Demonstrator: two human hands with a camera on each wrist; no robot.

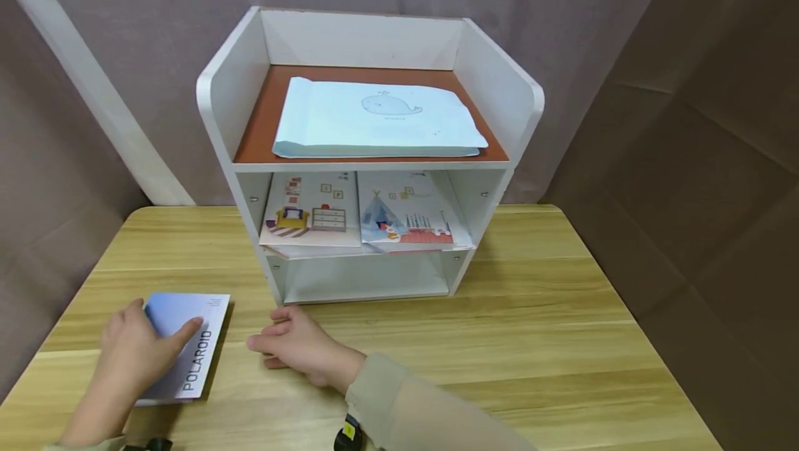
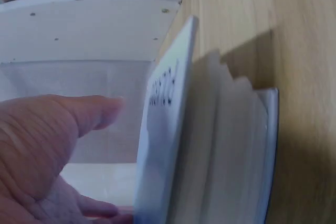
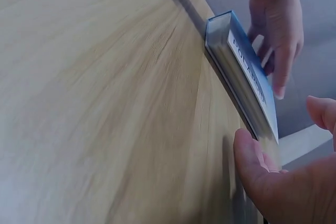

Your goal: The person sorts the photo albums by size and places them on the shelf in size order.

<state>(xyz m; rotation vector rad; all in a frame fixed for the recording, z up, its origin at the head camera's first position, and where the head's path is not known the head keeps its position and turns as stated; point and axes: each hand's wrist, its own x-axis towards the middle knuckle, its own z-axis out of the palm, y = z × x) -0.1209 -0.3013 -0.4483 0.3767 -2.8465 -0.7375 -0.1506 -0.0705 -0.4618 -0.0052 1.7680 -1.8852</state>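
A thick book (image 1: pixel 209 329) with a blue-and-white cover lettered POLAROID lies flat on the table at the left. My left hand (image 1: pixel 132 347) is over its left part, thumb stretched above the cover. In the left wrist view that thumb (image 2: pixel 100 111) stands apart from the cover, and the pale page block (image 2: pixel 226 145) shows between the boards. Whether the other left fingers touch the book's edge, I cannot tell. To the right of the book, my right hand (image 1: pixel 306 347) hovers by the table with fingers loosely bent, holding nothing; the right wrist view shows it near the book's edge.
A white shelf unit (image 1: pixel 250 90) stands at the back middle of the wooden table (image 1: pixel 530 354). On its top lies a whale-printed pale packet (image 1: pixel 387 118). Two illustrated booklets, one with a chair (image 1: pixel 312 215) and one with a tent (image 1: pixel 402 211), lie on the shelf below.
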